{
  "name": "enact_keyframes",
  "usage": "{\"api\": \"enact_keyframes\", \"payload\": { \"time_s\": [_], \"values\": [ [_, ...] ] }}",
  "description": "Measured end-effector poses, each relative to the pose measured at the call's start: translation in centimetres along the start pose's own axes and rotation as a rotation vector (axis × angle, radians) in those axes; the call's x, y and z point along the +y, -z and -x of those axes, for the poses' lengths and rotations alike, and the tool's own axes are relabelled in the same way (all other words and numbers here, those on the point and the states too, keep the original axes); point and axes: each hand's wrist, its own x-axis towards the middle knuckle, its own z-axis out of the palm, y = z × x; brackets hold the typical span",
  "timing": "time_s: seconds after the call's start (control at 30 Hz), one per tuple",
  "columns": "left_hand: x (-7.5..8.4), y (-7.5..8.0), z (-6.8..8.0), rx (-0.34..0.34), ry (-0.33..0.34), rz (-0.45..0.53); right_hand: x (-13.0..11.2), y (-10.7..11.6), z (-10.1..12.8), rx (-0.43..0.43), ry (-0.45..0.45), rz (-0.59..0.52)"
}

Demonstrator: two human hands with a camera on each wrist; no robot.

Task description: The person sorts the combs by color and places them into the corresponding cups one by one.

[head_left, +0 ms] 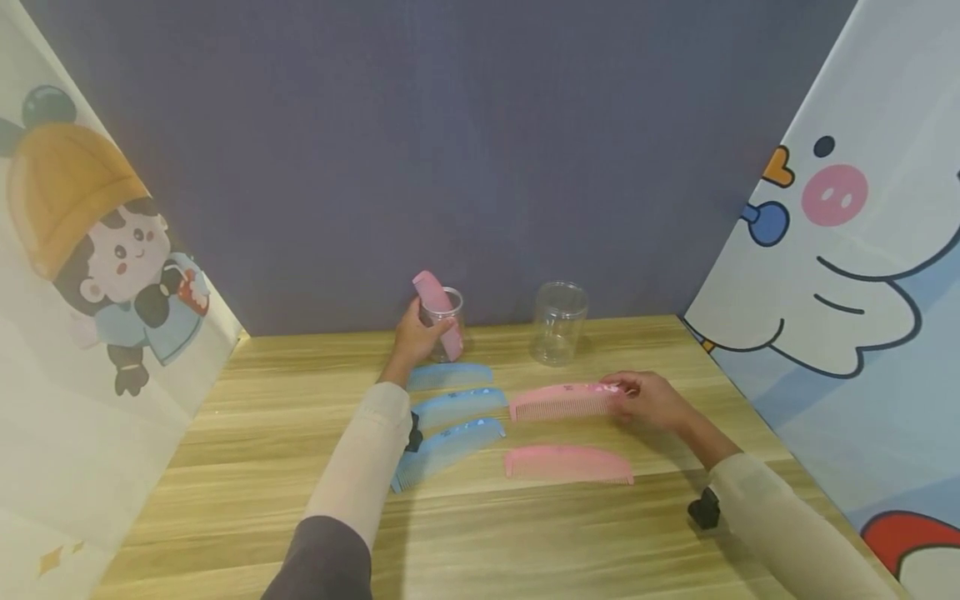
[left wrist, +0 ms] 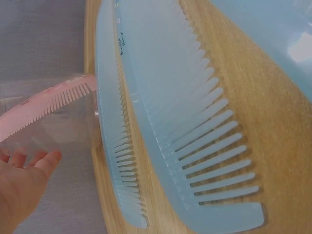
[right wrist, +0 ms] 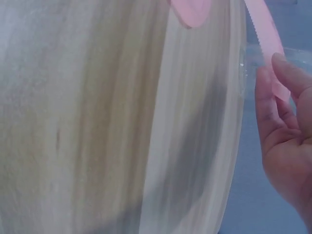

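We note the left hand [head_left: 417,335] gripping the clear jar [head_left: 442,323] at the desk's [head_left: 255,467] rear, steadying its upright pink comb [head_left: 437,310], while right-hand fingers [head_left: 617,388] pinch another pink comb [head_left: 564,401].

Pink and pale blue combs on a light wood-grain desk [head_left: 247,467]

Three translucent blue combs [head_left: 450,412] lie beside two pink combs [head_left: 567,462]; another pink comb [head_left: 438,312] stands in a clear jar [head_left: 442,321], a second clear jar [head_left: 557,323] nearby, against a dull purple-grey wall [head_left: 480,150] flanked by cartoon-printed panels [head_left: 847,250].
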Motion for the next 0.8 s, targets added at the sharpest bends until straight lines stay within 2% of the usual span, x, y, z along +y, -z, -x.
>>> {"api": "enact_keyframes", "payload": {
  "time_s": [0.4, 0.8],
  "values": [
    [0.2, -0.1, 0.2, 0.004, 0.009, 0.004, -0.3, 0.6, -0.5, -0.021, -0.076, -0.147],
    [0.6, -0.1, 0.5, 0.007, -0.006, -0.003, -1.6, 1.7, -0.7, -0.016, -0.037, -0.208]
  ]
}}
